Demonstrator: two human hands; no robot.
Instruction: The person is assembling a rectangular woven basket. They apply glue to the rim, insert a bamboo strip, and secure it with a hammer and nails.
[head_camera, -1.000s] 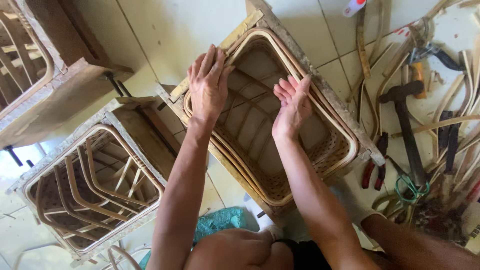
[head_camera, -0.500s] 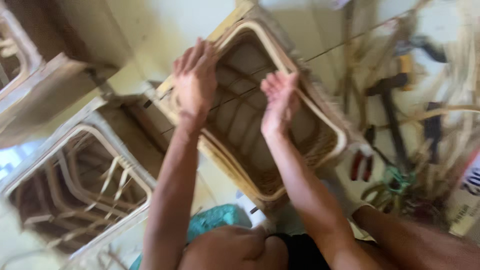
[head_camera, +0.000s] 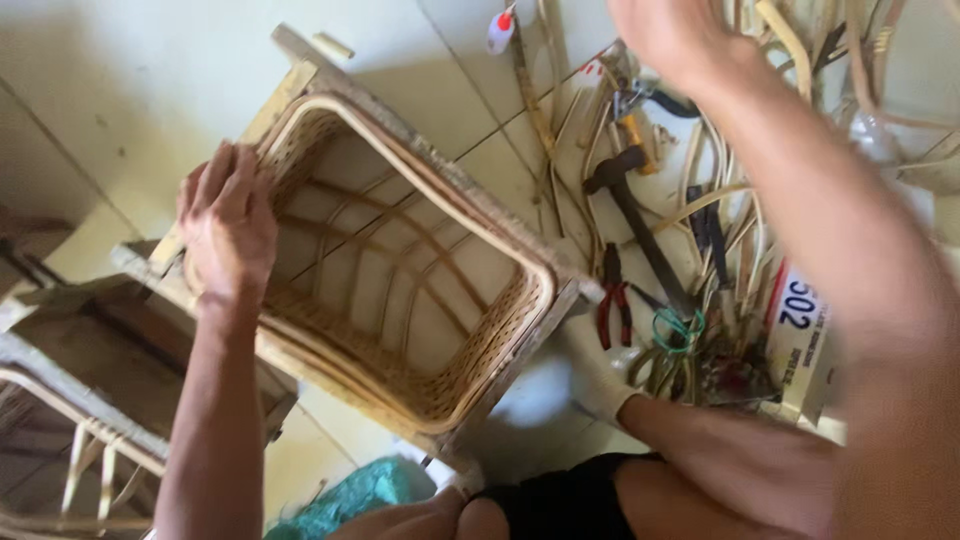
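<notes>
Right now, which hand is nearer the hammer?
Right. The right hand is raised over the tool pile, just above the hammer, not touching it. The left hand rests on the far-side rim of the woven basket.

The floor (head_camera: 150, 90) is laid in pale cream tiles with thin dark joints, lit brightly from above so that its upper left part glares almost white. On the right lie scattered tools: a hammer (head_camera: 630, 215), red pliers (head_camera: 612, 305), a green wire coil (head_camera: 678, 330) and loose cane strips (head_camera: 720, 200). At the left edge stands a wooden frame (head_camera: 70, 350), and a teal cloth (head_camera: 350, 495) lies low in the middle
</notes>
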